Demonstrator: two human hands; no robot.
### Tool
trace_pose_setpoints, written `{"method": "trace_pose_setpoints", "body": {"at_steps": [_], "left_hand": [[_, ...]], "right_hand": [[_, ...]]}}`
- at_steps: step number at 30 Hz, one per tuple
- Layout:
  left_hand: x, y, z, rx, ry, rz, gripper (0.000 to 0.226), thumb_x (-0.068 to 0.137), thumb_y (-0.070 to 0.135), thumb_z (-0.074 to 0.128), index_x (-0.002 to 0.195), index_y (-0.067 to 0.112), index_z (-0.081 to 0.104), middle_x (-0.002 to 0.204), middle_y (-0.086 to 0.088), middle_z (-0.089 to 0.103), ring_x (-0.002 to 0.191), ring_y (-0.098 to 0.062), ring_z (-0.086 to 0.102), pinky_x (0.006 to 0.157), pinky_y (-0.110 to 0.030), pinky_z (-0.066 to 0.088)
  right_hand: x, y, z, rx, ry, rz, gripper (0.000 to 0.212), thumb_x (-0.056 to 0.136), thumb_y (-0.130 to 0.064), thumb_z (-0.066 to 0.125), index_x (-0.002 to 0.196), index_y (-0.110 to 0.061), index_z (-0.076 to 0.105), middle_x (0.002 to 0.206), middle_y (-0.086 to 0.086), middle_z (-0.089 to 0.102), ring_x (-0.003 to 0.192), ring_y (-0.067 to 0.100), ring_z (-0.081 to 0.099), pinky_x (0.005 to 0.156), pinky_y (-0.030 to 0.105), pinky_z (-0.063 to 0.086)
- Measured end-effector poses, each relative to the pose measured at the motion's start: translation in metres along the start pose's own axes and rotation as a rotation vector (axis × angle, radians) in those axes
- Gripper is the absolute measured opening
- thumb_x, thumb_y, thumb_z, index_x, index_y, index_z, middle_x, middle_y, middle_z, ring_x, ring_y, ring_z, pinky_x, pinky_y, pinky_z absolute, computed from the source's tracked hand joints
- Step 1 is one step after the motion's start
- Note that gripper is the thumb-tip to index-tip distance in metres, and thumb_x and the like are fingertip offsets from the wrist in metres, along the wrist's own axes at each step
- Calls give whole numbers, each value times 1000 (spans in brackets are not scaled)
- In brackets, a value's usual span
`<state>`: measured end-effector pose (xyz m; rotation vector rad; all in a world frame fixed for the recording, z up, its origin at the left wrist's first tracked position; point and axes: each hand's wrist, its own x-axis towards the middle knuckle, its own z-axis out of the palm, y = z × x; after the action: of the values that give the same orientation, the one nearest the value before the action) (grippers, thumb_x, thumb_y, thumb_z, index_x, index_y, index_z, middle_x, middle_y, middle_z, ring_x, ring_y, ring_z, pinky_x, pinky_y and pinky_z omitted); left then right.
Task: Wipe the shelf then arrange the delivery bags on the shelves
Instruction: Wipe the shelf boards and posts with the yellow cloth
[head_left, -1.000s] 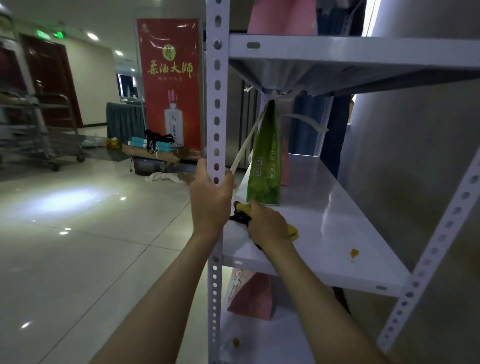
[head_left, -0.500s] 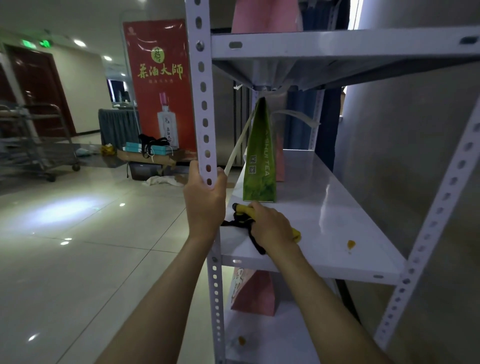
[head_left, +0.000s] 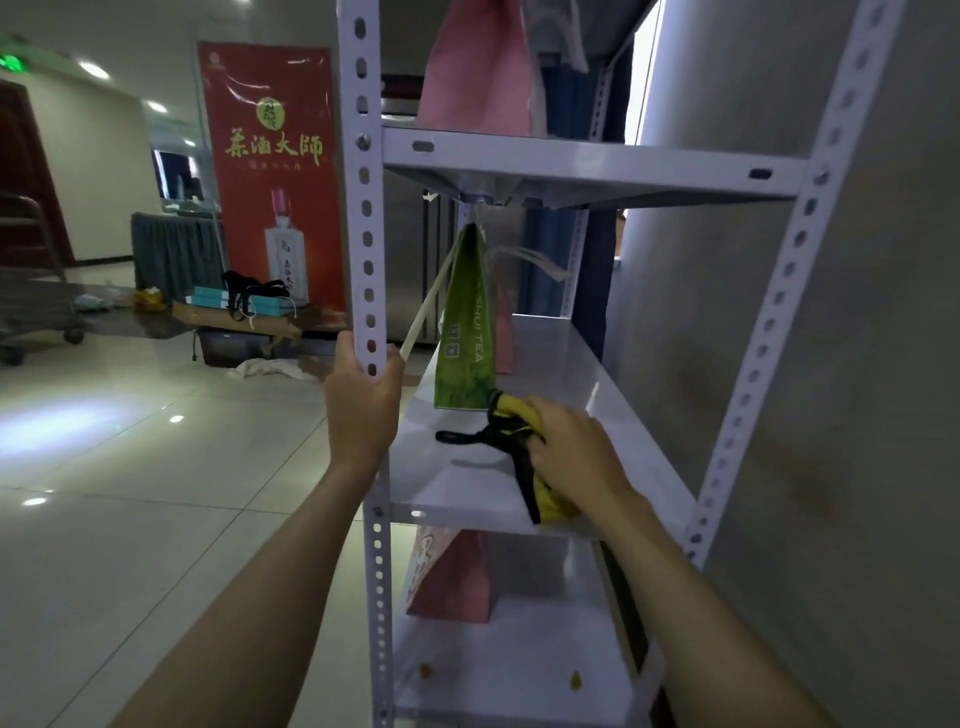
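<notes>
**Wipe moving inward along middle shelf**

Right hand (head_left: 569, 447) grips the yellow-black cloth (head_left: 519, 415), pressed flat on the middle shelf (head_left: 613, 415); over the last second it slid from the front-left corner toward the centre, now just beside the green tea bag (head_left: 465, 338); left hand (head_left: 363, 405) still wrapped round the front upright (head_left: 366, 218); yellow spot seen earlier on the shelf's right side no longer in view, possibly hidden by the arm; wiping likely unfinished; bag arranging pending; pink bag (head_left: 452, 577) sits on the shelf below.
</notes>
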<state>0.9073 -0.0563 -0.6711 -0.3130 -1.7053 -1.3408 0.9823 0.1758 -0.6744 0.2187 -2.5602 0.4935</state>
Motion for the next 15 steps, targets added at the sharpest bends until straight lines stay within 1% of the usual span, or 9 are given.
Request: {"method": "trace_pose_setpoints", "body": {"at_steps": [2,4,6,8,10,11,13,15], "left_hand": [[0,1,0,-9,8,-12,21,93,41,56,105,26,47,76,21,54,62,3,54,53,-14,49],[-1,2,0,-3,11,-22,25,92,42,55,107,23,47,79,17,52,63,4,55,53,-13,49],[-1,0,1,0,7,-29,30,91,42,55,110,20,49,82,15,53,66,3,56,56,-14,48],[0,-1,1,-9,9,-31,34,90,43,54,110,17,50,82,15,53,65,1,57,56,-14,48],[0,-1,2,-15,17,-28,33,89,42,55,110,16,50,83,16,52,66,2,57,55,-12,47],[-1,-2,3,-18,21,-25,32,90,40,56,109,16,49,83,16,51,66,5,57,55,-10,47],[-1,-4,6,-22,35,-19,30,94,36,59,111,12,51,83,18,50,67,11,56,56,-6,45],[-2,-6,8,-24,63,-14,31,99,33,61,115,8,52,86,21,50,72,14,56,58,-3,44]], "right_hand": [[14,24,-14,-21,36,78,28,88,-7,56,112,-20,62,101,15,72,90,40,65,67,37,49],[25,49,-21,-42,51,161,25,89,-6,56,110,-18,62,100,16,70,87,38,65,65,35,47],[31,74,-22,-72,61,232,25,92,-7,57,114,-18,63,102,15,70,88,36,65,67,33,45],[32,95,-16,-92,54,306,19,94,-9,56,111,-16,63,103,15,70,85,33,62,67,33,44],[25,108,-3,-105,9,361,12,97,-13,53,106,-16,60,103,14,69,83,30,60,69,35,48],[20,111,6,-112,-18,375,10,99,-16,51,106,-16,58,103,14,69,84,31,61,72,38,52],[8,110,19,-118,-19,369,17,102,-28,49,112,-17,58,103,13,70,88,34,64,78,43,56],[0,102,26,-116,15,339,28,102,-40,48,118,-20,60,101,13,71,88,36,65,78,43,55]]}}
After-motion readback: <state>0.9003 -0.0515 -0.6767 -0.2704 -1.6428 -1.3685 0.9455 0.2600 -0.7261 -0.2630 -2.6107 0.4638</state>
